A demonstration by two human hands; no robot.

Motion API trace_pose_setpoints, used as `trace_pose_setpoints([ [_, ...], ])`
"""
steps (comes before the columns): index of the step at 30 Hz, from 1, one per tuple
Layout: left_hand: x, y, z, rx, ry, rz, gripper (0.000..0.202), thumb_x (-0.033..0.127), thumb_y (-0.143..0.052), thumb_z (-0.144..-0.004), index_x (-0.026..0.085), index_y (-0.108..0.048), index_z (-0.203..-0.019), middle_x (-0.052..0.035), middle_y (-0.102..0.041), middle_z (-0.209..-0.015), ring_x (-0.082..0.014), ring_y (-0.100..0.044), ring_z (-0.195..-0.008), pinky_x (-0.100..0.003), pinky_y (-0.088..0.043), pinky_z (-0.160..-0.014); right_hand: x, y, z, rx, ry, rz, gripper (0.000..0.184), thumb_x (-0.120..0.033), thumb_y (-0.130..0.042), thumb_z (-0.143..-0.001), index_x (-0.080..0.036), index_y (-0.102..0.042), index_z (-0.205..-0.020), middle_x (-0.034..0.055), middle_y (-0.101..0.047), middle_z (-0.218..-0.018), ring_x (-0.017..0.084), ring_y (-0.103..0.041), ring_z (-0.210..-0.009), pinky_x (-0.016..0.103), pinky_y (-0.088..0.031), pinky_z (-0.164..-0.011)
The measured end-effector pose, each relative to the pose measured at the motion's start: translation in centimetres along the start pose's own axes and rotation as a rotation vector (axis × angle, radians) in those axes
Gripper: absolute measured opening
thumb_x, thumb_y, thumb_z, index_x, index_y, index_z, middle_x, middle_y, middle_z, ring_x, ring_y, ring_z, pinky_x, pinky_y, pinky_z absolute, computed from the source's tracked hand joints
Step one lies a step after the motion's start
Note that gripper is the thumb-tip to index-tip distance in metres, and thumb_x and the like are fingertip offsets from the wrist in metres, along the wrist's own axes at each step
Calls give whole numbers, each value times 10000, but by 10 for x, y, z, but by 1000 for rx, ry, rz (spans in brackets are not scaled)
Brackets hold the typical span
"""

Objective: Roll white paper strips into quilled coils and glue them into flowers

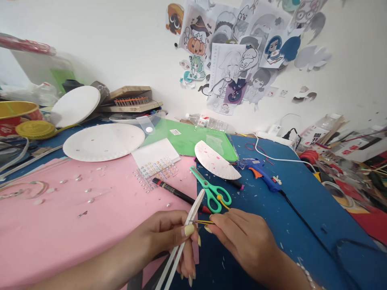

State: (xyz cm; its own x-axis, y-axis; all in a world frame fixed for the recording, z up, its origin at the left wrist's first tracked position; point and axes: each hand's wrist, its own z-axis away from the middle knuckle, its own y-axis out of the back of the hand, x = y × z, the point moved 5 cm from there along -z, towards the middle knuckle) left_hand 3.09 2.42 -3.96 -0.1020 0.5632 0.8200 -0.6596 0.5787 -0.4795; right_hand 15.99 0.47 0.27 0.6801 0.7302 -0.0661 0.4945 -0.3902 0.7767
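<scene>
My left hand [172,233] is closed around what looks like a folded white paper plate [193,211], seen edge-on as two thin white edges. A doubled yellow cord [205,222] runs from the plate to my right hand [244,237], whose thumb and fingers pinch it. Above that hand sticks out a yellow piece with a round knob [220,197], perhaps the cord's end. Green-handled scissors [211,189] lie just beyond both hands. Beside them rests a black and red marker [178,193]. A half plate with pink marks [216,161] sits farther back.
A blue glue gun [263,171] lies at right, its black cable trailing forward. White plates [104,141] and a sheet of stick-on gems [157,159] are at left. Small beads dot the pink sheet [99,209]. A green folder [190,139] and plastic bottle [208,121] stand behind.
</scene>
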Motion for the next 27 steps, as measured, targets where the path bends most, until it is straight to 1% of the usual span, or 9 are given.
trace_pose_setpoints([
  [5,1,-1,2,20,29,-20,210,287,-467,-851,137,-570,-747,-30,-676,-578,-106,-575,-509,-216,-423,-567,0,0,0,-23,-5,-25,232,-182,-404,-882,-126,-600,-770,14,-577,-539,112,-510,-491,233,-383,-484],
  [9,3,-1,2,16,21,-5,213,264,-442,-865,138,-570,-749,-31,-679,-573,-99,-574,-498,-202,-417,-553,-1,1,0,-33,-6,-42,228,-184,-409,-880,-124,-601,-773,13,-572,-536,112,-512,-495,230,-386,-485],
  [14,2,-1,2,17,25,-5,202,256,-447,-862,139,-573,-755,-32,-683,-582,-98,-583,-523,-198,-422,-563,0,1,1,-51,-11,-53,265,-197,-379,-892,-130,-597,-758,6,-555,-526,104,-500,-479,223,-379,-476],
  [22,0,1,0,10,33,-28,203,323,-512,-823,138,-580,-771,-28,-684,-591,-99,-582,-491,-204,-431,-534,3,3,-1,-14,-71,-88,300,-211,-363,-898,-142,-594,-720,6,-563,-522,102,-503,-468,220,-372,-465],
  [27,1,0,2,27,67,-57,257,349,-478,-835,138,-592,-742,-40,-684,-568,-110,-572,-484,-219,-429,-548,8,3,-1,0,-110,-86,279,-217,-379,-893,-144,-599,-738,7,-579,-540,97,-536,-490,205,-394,-489],
])
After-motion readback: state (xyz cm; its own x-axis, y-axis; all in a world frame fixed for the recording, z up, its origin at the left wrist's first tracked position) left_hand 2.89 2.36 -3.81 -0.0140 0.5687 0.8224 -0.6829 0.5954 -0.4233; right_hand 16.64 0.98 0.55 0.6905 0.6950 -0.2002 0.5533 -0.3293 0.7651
